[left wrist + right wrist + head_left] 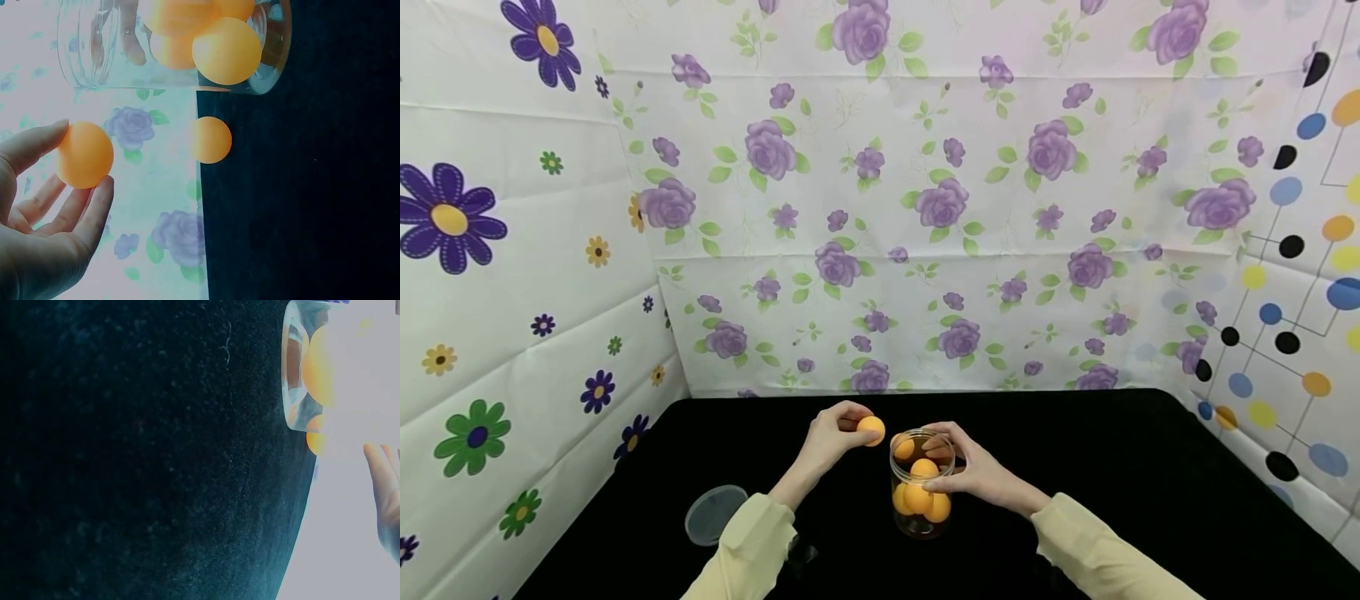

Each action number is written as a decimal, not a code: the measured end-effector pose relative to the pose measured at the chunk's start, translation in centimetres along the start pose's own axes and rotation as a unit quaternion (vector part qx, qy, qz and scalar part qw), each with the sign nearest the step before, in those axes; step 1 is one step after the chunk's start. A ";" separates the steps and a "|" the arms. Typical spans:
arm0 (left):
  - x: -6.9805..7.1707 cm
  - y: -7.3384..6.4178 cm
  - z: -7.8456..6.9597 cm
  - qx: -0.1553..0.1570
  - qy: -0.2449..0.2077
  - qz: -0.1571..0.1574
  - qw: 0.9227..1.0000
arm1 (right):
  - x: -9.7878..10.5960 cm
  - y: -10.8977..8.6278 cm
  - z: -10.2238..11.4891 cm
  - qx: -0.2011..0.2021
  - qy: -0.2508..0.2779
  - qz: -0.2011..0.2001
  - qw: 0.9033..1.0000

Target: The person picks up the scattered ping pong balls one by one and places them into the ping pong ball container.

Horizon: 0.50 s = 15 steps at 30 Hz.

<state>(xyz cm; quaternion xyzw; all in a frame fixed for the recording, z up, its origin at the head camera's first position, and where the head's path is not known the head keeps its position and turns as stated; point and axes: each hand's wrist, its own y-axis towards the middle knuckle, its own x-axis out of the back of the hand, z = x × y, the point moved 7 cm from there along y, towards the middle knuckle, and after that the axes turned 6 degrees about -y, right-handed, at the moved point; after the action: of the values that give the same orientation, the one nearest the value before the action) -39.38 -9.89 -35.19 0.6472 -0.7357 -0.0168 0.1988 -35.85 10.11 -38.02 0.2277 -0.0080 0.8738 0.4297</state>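
Observation:
In the head view my left hand (833, 437) pinches an orange ping-pong ball (871, 431) between thumb and fingertips, just left of a clear jar (921, 525). The jar stands upright with its mouth uncovered and several orange balls (917, 497) inside. My right hand (973, 471) grips the jar from the right near its rim, thumb on the near side and fingers behind, seen through the wall. In the left wrist view the pinched ball (85, 155) is apart from the jar (169, 78). Another loose ball (211, 140) shows beyond the jar.
A round translucent lid (716, 515) lies left of the jar, close to my left sleeve (745, 546). The black tabletop (1112, 467) meets a flowered cloth backdrop (880, 292) at the back, with patterned cloth walls at both sides.

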 end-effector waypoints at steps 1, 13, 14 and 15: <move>0.0 0.0 -0.1 -0.001 -0.001 0.000 1.000 | 0.0 0.0 0.0 0.000 0.000 0.000 1.000; -0.3 -0.6 -2.4 -0.012 -0.015 0.014 1.000 | -0.1 0.0 0.2 -0.002 0.002 -0.003 1.000; -0.3 -0.8 -2.9 -0.013 -0.017 0.016 1.000 | -0.1 0.0 0.3 -0.002 0.002 -0.003 1.000; -0.4 -1.0 -3.3 -0.014 -0.019 0.018 1.000 | -0.1 0.0 0.3 -0.002 0.003 -0.003 1.000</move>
<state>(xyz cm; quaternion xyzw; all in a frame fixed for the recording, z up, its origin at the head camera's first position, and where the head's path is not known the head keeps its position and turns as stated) -37.40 -8.91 -32.50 0.6310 -0.7504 -0.0358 0.1935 -35.66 9.97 -37.80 0.2249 -0.0075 0.8728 0.4331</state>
